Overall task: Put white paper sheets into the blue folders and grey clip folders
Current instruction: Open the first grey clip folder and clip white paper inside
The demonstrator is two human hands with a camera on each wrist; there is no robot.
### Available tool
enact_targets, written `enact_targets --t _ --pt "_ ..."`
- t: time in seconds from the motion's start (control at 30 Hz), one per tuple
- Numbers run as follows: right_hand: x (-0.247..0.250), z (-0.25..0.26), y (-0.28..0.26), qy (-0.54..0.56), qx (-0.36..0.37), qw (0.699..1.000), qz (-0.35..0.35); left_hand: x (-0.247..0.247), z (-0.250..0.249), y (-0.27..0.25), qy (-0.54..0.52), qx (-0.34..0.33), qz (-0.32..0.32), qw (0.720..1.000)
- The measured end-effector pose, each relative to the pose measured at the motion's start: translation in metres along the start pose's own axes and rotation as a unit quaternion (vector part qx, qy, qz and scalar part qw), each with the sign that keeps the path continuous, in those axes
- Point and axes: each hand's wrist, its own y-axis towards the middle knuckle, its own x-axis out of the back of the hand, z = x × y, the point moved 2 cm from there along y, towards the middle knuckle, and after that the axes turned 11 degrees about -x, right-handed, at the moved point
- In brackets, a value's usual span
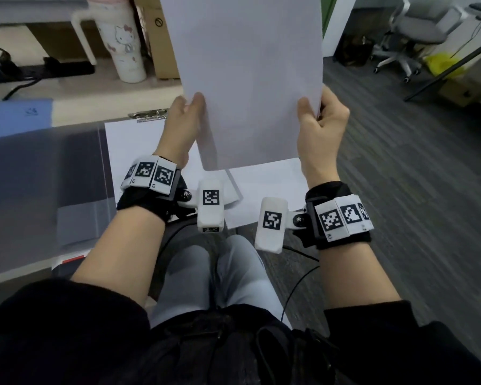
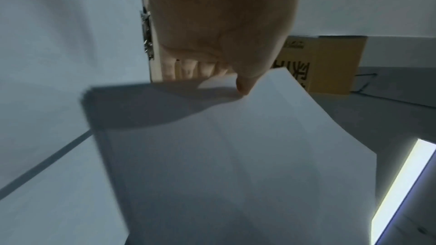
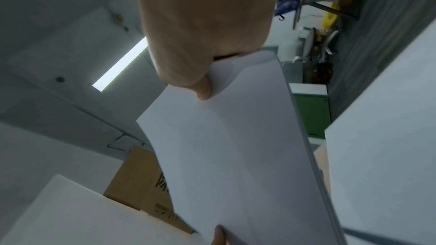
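Note:
Both hands hold a stack of white paper sheets (image 1: pixel 250 79) upright in the air above the desk. My left hand (image 1: pixel 188 115) pinches its left edge, thumb on the near face. My right hand (image 1: pixel 321 118) grips the right edge the same way. The sheets (image 2: pixel 235 156) fill the left wrist view under my left thumb (image 2: pixel 245 81); in the right wrist view the sheets (image 3: pixel 235 156) hang below my right thumb (image 3: pixel 200 85). Below the hands a grey clip folder lies open with white paper (image 1: pixel 134 151) under its metal clip (image 1: pixel 147 115). A blue folder (image 1: pixel 17 118) lies at the far left.
A grey translucent folder cover (image 1: pixel 39 176) spreads over the desk's left. A white tumbler (image 1: pixel 125 40) and a cardboard box (image 1: pixel 161 37) stand at the back. Cables and a black power strip (image 1: pixel 56 69) lie back left. An office chair (image 1: pixel 417 31) stands on the floor right.

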Motion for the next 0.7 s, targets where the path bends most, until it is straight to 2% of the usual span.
enact_targets --t 0.1,0.17,0.27,0.4,0.5,0.6,0.7 --pt "-0.012 -0.002 -0.006 0.049 -0.044 0.996 0.059 0.022 -0.024 -0.003 -0.006 -0.123 -0.06 0.991" --pt "-0.02 -0.007 -0.008 0.058 -0.067 0.992 0.093 0.04 -0.032 -0.007 0.0 -0.162 -0.078 0.984" --pt "-0.033 -0.02 -0.015 0.091 -0.134 0.976 0.143 0.062 -0.033 -0.019 0.008 -0.163 -0.073 0.984" --pt "-0.046 -0.039 -0.035 0.131 -0.21 0.953 0.177 0.067 -0.01 -0.046 0.017 -0.109 -0.092 0.99" --pt "-0.053 -0.037 -0.041 0.121 -0.2 0.958 0.167 0.065 -0.004 -0.055 0.0 -0.098 -0.112 0.989" --pt "-0.059 -0.026 -0.033 0.139 -0.185 0.962 0.144 0.069 -0.019 -0.055 0.013 -0.134 -0.131 0.982" --pt "-0.067 -0.023 -0.034 0.135 -0.178 0.962 0.155 0.076 -0.025 -0.055 0.025 -0.159 -0.154 0.975"
